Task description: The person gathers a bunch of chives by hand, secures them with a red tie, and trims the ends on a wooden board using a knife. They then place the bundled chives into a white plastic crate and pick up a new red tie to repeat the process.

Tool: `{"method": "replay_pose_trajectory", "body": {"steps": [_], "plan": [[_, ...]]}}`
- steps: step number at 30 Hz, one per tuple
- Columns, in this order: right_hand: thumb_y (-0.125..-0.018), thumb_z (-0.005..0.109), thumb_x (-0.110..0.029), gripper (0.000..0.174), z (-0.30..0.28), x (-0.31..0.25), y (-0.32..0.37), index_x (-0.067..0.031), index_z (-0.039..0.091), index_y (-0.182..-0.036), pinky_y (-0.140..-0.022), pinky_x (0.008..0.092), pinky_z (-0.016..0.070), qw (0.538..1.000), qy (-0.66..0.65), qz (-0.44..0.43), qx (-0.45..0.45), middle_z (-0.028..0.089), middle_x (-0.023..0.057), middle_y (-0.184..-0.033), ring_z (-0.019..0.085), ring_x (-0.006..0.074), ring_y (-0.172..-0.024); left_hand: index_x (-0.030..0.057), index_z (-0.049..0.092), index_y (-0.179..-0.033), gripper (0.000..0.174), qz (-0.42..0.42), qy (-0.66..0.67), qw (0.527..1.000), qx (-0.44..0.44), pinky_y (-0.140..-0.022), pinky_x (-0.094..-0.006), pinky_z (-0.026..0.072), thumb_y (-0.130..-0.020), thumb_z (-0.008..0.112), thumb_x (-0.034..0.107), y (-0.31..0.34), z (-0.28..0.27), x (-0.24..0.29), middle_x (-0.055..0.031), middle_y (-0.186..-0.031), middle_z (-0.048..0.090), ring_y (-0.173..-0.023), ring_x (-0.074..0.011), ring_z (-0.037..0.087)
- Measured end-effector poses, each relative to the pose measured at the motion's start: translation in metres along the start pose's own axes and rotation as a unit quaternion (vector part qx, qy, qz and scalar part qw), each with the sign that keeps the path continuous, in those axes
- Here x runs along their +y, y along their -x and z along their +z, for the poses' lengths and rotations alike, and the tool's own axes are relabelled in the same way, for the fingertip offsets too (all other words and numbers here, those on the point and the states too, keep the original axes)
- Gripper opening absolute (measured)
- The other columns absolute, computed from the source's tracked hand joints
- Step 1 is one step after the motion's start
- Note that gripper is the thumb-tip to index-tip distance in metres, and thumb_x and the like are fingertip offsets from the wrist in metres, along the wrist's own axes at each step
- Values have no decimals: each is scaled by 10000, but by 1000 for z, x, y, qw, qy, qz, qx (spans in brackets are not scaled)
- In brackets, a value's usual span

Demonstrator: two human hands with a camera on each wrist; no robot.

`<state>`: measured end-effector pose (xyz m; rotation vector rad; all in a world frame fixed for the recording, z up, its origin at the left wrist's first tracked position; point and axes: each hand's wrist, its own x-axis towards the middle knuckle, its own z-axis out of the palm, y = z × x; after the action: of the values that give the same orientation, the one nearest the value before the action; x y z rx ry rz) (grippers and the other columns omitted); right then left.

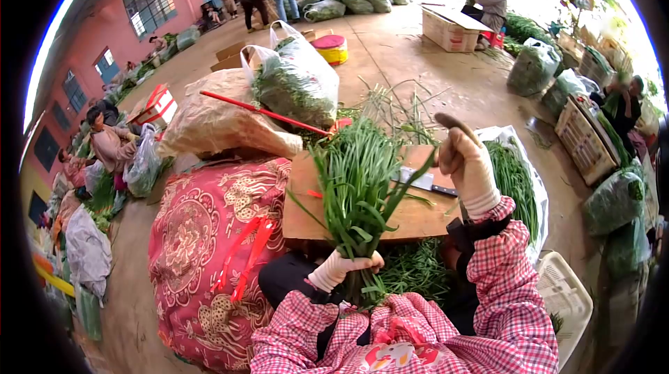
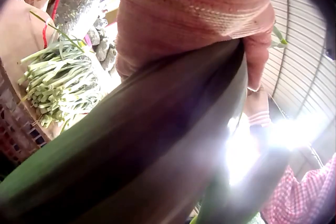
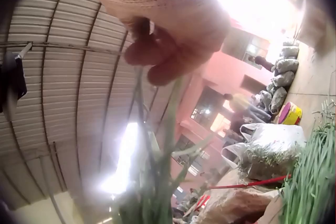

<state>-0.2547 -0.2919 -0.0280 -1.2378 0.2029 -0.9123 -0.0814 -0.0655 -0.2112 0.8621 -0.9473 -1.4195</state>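
My gloved left hand (image 1: 348,267) grips the base of an upright bunch of long green leaves (image 1: 362,193) near my lap. In the left wrist view, broad dark leaves fill the foreground below the left glove (image 2: 194,14). Raised at the right of the bunch is my gloved right hand (image 1: 465,161), its fingertips dirty brown. It pinches the tip of one long leaf (image 1: 411,196) leaning out of the bunch; the right wrist view has thin blurred leaves (image 3: 157,166) rising to those fingertips. Behind the bunch, a wooden board (image 1: 303,217) bears cut greens with pale ends (image 2: 63,85) and a knife (image 1: 425,180).
A red patterned sack (image 1: 185,248) with red ribbons lies at the left, and a filled plastic bag (image 1: 300,81) stands behind. More greens (image 1: 512,179) lie in a white sack at the right, above a pale crate (image 1: 564,297). Loose greens (image 1: 418,269) cover my lap.
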Motion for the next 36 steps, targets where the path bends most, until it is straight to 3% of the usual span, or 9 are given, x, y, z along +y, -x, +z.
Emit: {"method": "replay_pose_trajectory", "body": {"steps": [3,9,11,14,19,21,23,29,36], "plan": [[-982,548,-212,375,-10,3,-5,41,544,-1259,-723,343,566,989,-96,-16,110,612,39,-751,599,129,-626,-18,687,-961,288,14,-11,1000,-5,-789,-348,508,-852,708,248,3,-6,-4,-121,-968,677,-867,-206,635],[-975,578,-260,355,-18,7,5,25,603,-1185,-791,340,555,996,16,48,74,666,75,-850,657,175,-778,-21,693,-977,306,-4,-19,1000,9,-782,-346,510,-853,712,259,5,-4,-5,-112,-957,685,-863,-203,643],[-944,610,-365,454,-23,15,5,12,613,-1198,-949,372,495,998,0,59,-21,664,104,-1092,635,204,-1020,-23,696,-972,302,0,-21,1000,2,-784,-347,513,-851,711,253,2,-2,-3,-107,-947,687,-856,-206,645],[-939,606,-331,456,-7,-2,16,13,604,-1238,-1018,336,443,983,118,72,-117,638,88,-1214,602,175,-1111,-9,709,-942,242,4,-6,1000,7,-742,-326,525,-840,733,210,0,2,0,-93,-909,705,-819,-181,657],[-947,600,-288,376,7,-7,16,23,653,-1153,-931,298,479,976,161,132,-65,690,84,-1079,631,150,-1017,-6,706,-956,231,-3,-14,1000,1,-757,-331,522,-834,737,188,-2,2,-5,-88,-920,705,-829,-181,656],[-949,606,-247,325,7,-5,10,24,677,-1115,-924,300,496,978,152,134,-56,696,94,-1078,642,156,-1004,-29,698,-948,323,4,-75,997,-1,-768,-342,513,-862,705,282,-3,0,-7,-97,-915,692,-849,-196,645],[-945,622,-253,317,1,10,0,34,696,-1056,-899,306,507,996,-22,67,-63,706,93,-1053,652,157,-972,-26,699,-946,298,9,-72,997,0,-763,-335,513,-862,716,260,-4,6,1,-92,-918,693,-848,-188,644],[-930,642,-230,316,36,-16,-9,63,694,-1035,-904,305,506,995,93,41,-21,715,106,-991,668,167,-922,-14,695,-950,246,-10,-31,999,-31,-735,-325,511,-840,744,201,-13,21,8,-82,-904,686,-802,-177,626],[-928,599,-103,217,9,16,-44,53,701,-1039,-861,304,531,998,-3,25,61,712,113,-1005,681,194,-914,-16,661,-1042,267,-42,39,997,-52,-829,-379,519,-829,719,135,-13,30,12,-72,-863,665,-753,-163,610]]}}
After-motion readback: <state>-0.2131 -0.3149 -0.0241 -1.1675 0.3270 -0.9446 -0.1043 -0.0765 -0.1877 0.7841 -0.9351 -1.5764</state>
